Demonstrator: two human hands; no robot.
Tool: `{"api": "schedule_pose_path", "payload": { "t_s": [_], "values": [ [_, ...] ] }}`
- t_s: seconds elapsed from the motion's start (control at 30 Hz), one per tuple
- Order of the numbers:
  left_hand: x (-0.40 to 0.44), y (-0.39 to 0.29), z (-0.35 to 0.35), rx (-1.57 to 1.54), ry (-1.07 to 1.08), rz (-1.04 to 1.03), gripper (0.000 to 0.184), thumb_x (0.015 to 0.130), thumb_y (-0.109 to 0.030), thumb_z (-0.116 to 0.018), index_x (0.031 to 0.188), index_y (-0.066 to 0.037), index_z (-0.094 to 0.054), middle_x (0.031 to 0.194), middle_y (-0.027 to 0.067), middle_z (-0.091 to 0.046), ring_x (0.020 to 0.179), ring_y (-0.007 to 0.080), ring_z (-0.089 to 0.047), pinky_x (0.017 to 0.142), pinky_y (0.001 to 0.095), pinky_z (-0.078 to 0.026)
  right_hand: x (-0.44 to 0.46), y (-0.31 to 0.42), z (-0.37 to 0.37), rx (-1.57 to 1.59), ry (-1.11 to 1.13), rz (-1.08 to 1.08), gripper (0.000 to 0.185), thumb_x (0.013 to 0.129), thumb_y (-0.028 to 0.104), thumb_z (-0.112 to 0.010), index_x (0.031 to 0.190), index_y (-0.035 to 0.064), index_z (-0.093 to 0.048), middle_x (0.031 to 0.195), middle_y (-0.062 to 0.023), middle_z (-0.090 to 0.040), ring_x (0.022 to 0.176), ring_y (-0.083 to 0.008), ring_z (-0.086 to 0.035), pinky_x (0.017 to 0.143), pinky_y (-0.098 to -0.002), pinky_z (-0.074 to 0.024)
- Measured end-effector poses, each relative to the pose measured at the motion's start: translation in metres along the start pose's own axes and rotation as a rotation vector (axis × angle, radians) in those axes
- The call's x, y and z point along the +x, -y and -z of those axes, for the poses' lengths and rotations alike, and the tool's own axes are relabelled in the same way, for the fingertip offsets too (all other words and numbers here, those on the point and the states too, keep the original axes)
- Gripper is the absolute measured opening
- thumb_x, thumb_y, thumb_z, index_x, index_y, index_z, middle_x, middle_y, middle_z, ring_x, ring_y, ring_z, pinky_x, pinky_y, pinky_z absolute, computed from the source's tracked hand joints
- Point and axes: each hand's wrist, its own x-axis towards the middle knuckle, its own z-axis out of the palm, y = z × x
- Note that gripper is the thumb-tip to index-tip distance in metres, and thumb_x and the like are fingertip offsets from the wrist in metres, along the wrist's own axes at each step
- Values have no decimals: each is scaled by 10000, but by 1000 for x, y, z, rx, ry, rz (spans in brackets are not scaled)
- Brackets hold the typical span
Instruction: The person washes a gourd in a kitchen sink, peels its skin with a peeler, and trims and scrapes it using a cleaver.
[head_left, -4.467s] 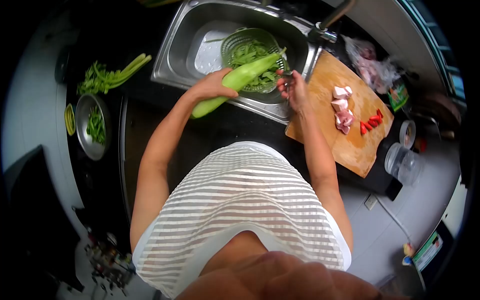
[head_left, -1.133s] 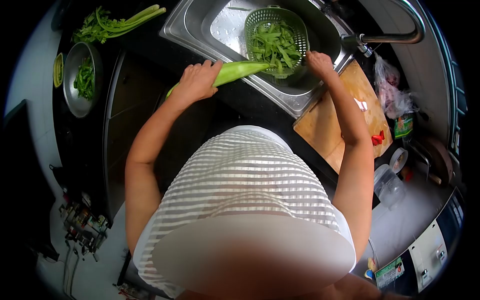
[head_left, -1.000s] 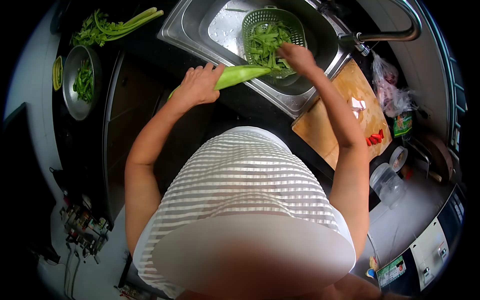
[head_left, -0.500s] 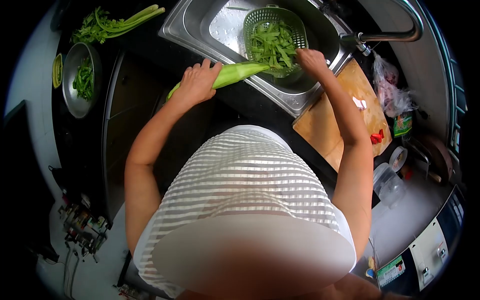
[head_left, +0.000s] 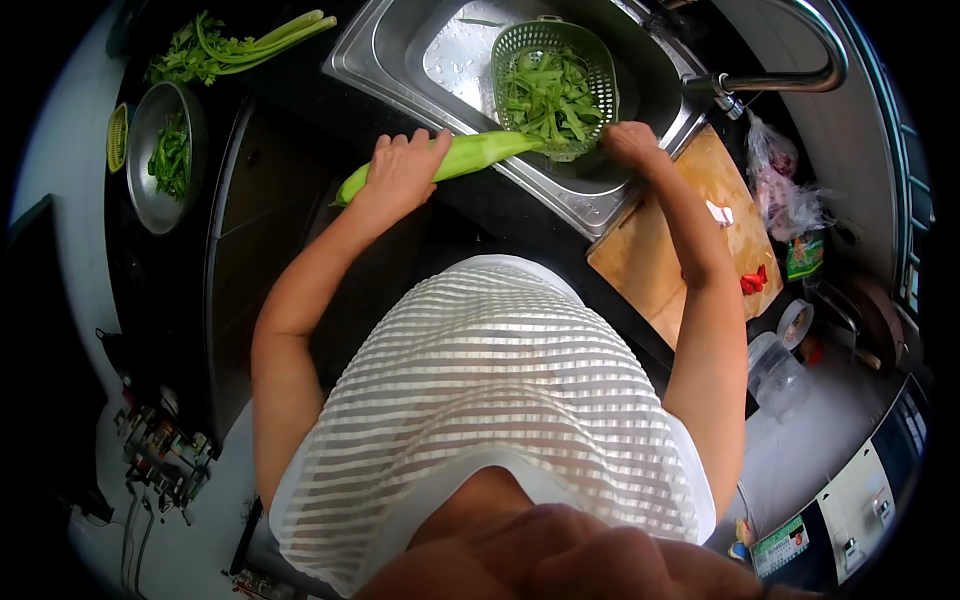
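My left hand [head_left: 403, 170] is wrapped over a long green gourd [head_left: 475, 154], which lies slanting across the near edge of the sink. Its far end is paler and reaches the rim of a green colander [head_left: 553, 28]. Flat green peelings [head_left: 550, 95] are heaped in that colander, inside the steel sink [head_left: 452, 62]. Just right of the colander, above the sink, my right hand [head_left: 632, 145] is closed in a fist. Whatever its fingers hold is hidden.
A wooden cutting board [head_left: 645, 265] with red pieces [head_left: 753, 280] lies right of the sink, below the faucet [head_left: 770, 80]. Plastic bags [head_left: 778, 175] stand beyond it. At left are a steel bowl [head_left: 150, 205] of green peppers [head_left: 170, 160] and a bunch of celery [head_left: 235, 48].
My right hand has moved slightly toward me and to the right, away from the gourd's tip. My left hand keeps its hold on the gourd. The view has shifted a little.
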Motion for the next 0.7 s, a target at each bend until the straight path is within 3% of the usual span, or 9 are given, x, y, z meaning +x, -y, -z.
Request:
{"api": "schedule_pose_path", "payload": {
  "t_s": [0.1, 0.2, 0.43, 0.5, 0.6, 0.7],
  "values": [
    [-4, 3, -3, -71, 51, 12, 604, 625, -142, -687, 1141, -87, -377, 845, 118, -506, 767, 301, -550, 642, 413, -392, -6, -2, -7, 105, -149, -74, 173, 803, 228, -466, 819, 84, -560, 740, -128, -611, 716, -284, -601, 624, -401, -468],
    [-5, 4, -11, -344, 122, 65, 625, 620, -161, -642, 1168, -76, -355, 923, 173, -477, 850, 361, -514, 722, 449, -411, 0, 25, 16, 455, -338, -100, 303, 862, 343, -421, 809, 69, -537, 720, -165, -575, 714, -340, -552, 629, -426, -425],
    [-7, 4, -12, -464, 55, 6, 581, 572, -84, -619, 1110, -54, -403, 944, 195, -439, 894, 351, -494, 732, 454, -424, 14, 59, 48, 830, -474, -25, 247, 834, 281, -499, 782, 50, -570, 691, -160, -567, 668, -334, -547, 597, -394, -423],
    [-4, -1, -2, -333, 49, 27, 551, 560, -61, -625, 1070, -42, -420, 921, 183, -447, 850, 340, -517, 688, 449, -428, 14, 80, 65, 967, -543, 108, 244, 829, 277, -510, 779, 49, -583, 683, -143, -574, 642, -320, -551, 581, -381, -426],
    [0, -2, -3, -214, -43, 8, 538, 555, -50, -638, 1048, -38, -424, 871, 157, -479, 791, 324, -539, 639, 434, -427, 21, 113, 86, 821, -445, 256, 254, 843, 295, -472, 794, 65, -566, 733, -133, -582, 670, -307, -556, 596, -374, -432],
    [3, 0, -1, -150, 5, 13, 538, 558, -45, -642, 1051, -40, -427, 810, 126, -505, 746, 311, -548, 618, 421, -424, 27, 112, 76, 597, -403, 304, 246, 847, 302, -449, 816, 84, -559, 764, -128, -582, 685, -305, -556, 604, -383, -435]
  ]
}}
